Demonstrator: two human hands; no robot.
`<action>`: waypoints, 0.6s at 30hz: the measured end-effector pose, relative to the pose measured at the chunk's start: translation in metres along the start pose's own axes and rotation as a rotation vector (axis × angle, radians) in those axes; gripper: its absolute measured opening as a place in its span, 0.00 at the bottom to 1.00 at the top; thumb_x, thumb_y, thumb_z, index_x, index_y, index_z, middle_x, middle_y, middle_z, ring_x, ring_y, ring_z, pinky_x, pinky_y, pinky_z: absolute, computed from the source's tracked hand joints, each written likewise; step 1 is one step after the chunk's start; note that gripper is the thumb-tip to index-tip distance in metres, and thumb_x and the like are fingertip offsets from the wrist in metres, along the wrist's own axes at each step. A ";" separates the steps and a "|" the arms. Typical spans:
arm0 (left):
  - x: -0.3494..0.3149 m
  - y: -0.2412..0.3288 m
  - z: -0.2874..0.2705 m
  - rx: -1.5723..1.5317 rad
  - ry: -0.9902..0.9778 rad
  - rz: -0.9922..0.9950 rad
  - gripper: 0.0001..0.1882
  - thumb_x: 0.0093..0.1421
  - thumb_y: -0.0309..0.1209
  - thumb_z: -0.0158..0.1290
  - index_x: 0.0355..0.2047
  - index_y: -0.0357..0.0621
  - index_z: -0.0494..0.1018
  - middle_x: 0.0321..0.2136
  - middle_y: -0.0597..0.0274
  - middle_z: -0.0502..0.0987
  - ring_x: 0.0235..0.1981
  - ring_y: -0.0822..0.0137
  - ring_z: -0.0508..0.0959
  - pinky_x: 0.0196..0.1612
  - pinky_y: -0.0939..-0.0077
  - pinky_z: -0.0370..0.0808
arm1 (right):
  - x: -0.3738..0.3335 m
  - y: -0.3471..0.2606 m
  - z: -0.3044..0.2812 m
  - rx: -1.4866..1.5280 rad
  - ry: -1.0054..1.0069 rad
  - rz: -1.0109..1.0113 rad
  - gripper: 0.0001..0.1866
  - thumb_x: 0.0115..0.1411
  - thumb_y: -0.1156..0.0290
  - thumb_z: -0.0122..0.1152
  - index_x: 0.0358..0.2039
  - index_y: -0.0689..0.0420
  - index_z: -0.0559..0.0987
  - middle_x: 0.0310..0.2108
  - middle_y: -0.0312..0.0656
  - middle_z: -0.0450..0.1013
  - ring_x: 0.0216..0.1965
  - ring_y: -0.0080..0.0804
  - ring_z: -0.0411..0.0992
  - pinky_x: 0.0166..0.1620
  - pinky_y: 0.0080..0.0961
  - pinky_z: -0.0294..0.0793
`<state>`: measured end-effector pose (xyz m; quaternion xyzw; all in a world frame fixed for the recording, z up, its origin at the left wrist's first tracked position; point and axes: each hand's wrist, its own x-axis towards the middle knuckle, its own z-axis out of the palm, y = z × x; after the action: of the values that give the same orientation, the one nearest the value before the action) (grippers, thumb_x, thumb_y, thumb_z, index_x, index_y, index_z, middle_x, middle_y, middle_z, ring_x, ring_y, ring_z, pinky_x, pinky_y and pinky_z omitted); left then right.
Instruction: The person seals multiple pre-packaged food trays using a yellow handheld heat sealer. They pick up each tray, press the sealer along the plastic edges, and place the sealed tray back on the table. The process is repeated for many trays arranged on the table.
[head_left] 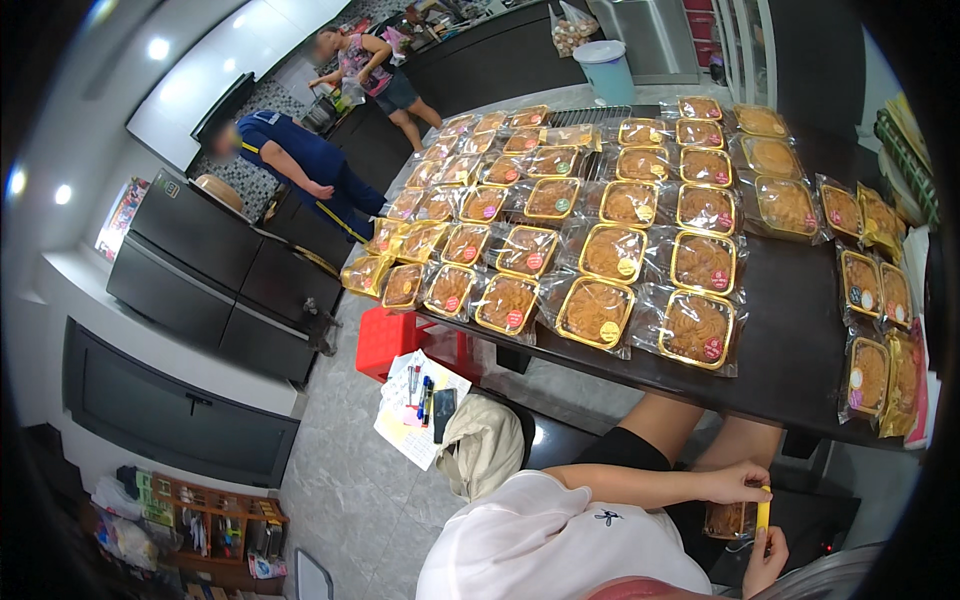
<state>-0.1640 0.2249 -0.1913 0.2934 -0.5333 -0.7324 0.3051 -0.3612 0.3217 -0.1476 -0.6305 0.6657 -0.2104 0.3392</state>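
Note:
Low at the right, in front of my bare legs, a clear-wrapped tray of brown pastry [729, 520] sits beside a narrow yellow strip [763, 507]. My left hand [738, 483] reaches across from the left, its fingers pinched together at the strip's upper end. At the lower end is my right hand [765, 564], with thumb and forefinger drawn close together. Whether the fingers grip the strip or the edge of the plastic wrap is too small to tell. Under and beside them lies a dark surface with a small red light [828, 548].
A dark table [780, 300] ahead carries rows of wrapped pastries [595, 310], with more along its right edge. Left of me are a red stool [384, 340], papers with pens [420, 400] and a beige cloth bag [482, 440]. Two people stand at the far kitchen counter.

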 end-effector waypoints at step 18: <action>0.000 0.000 0.003 0.028 0.029 -0.009 0.15 0.58 0.39 0.55 0.27 0.37 0.71 0.22 0.68 0.70 0.25 0.78 0.67 0.29 0.81 0.64 | -0.001 0.004 -0.006 -0.114 -0.008 -0.070 0.17 0.64 0.54 0.49 0.38 0.54 0.77 0.19 0.40 0.71 0.18 0.28 0.66 0.23 0.27 0.65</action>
<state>-0.1664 0.2273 -0.1906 0.3108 -0.5374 -0.7220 0.3054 -0.3683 0.3222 -0.1456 -0.6725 0.6528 -0.1812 0.2979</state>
